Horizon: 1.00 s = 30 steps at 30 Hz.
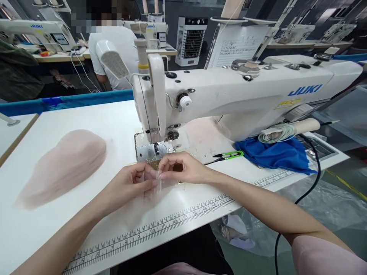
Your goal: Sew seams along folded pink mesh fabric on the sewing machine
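In front of the sewing machine (pixel 246 88), my two hands meet just below its presser foot (pixel 156 149). My left hand (pixel 134 181) pinches a thin, sheer strip of pale fabric (pixel 159 185) between thumb and fingers. The same strip is gripped by my right hand (pixel 183 168), its fingertips almost touching the left ones. The fabric is so see-through that its outline on the table is hard to follow. A heap of sheer pink fabric (pixel 69 164) lies on the table to the left. Green thread snips (pixel 229 155) rest right of my right hand.
A blue cloth (pixel 275 152) lies under the machine arm, with a coil of pale elastic cord (pixel 278 133) on it. A printed ruler (pixel 155 231) runs along the table's front edge. A black cable (pixel 311 183) hangs at the right. Beyond the table sits a person in white (pixel 117 49).
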Available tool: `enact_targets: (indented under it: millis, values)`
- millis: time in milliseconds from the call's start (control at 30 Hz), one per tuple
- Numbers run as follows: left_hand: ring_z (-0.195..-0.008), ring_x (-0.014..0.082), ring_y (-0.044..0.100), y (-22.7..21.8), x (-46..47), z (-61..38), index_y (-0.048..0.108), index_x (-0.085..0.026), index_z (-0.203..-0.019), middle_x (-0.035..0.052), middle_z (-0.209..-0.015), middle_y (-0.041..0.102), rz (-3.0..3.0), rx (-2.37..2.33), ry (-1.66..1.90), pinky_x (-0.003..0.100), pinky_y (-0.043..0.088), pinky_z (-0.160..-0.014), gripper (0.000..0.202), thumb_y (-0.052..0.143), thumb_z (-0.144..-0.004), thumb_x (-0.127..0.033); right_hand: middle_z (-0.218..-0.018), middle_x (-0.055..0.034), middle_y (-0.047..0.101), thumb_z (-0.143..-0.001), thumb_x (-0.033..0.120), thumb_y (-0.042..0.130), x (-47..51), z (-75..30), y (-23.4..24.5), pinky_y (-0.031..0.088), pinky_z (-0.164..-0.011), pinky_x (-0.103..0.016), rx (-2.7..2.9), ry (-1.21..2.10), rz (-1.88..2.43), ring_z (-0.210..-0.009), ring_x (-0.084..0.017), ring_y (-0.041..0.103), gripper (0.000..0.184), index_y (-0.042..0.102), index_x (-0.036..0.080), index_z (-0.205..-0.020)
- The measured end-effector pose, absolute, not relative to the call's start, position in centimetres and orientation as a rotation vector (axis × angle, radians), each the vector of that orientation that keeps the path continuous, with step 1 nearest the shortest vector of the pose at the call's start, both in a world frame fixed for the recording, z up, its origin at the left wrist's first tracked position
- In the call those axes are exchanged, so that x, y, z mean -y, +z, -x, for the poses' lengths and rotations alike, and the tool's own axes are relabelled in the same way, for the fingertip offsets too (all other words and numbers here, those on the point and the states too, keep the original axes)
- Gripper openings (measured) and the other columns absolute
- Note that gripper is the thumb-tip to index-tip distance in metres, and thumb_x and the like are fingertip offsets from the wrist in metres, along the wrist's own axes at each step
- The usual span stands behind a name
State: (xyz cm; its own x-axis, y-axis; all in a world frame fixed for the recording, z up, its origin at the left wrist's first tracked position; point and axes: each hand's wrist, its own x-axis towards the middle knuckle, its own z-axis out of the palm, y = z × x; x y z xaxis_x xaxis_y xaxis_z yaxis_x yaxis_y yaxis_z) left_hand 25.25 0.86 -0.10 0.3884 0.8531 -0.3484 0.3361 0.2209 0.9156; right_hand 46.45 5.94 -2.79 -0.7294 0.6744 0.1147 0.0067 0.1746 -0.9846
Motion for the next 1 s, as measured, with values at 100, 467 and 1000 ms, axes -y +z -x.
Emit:
enact_targets:
  millis: [100,467,1000]
  values:
    - [-0.058,0.0122,0.057,-0.23,-0.85,-25.36,0.066,-0.021,-0.087,-0.0033,-0.066,0.065,-1.362,-1.183,0.504,0.025,0.047,-0.058,0.020,0.073,-0.076,-0.036,-0.076,0.0019,0.067,-0.080,0.030,0.075,-5.80,-46.34,-2.70,0.045,-0.058,-0.021,1.931,1.525,0.658,-0.065,-0.008,0.059,0.015,0.068,0.017,-0.083]
    - [-0.053,0.0119,0.056,-0.57,-0.76,-25.51,0.065,-0.020,-0.084,-0.0044,-0.059,0.061,-1.337,-1.161,0.474,0.026,0.048,-0.056,0.023,0.073,-0.076,-0.040,-0.069,-0.0001,0.069,-0.089,0.034,0.061,-5.75,-46.27,-3.04,0.050,-0.062,-0.026,1.808,1.349,0.866,-0.063,-0.011,0.063,0.018,0.063,0.017,-0.083]
    - [-0.054,0.0121,0.058,-0.47,-0.77,-25.45,0.065,-0.021,-0.085,-0.0036,-0.062,0.064,-1.348,-1.144,0.468,0.027,0.051,-0.057,0.018,0.072,-0.076,-0.034,-0.074,0.0020,0.064,-0.088,0.026,0.061,-5.49,-46.19,-2.98,0.044,-0.060,-0.022,2.086,1.165,0.773,-0.065,-0.008,0.056,0.014,0.064,0.018,-0.077]
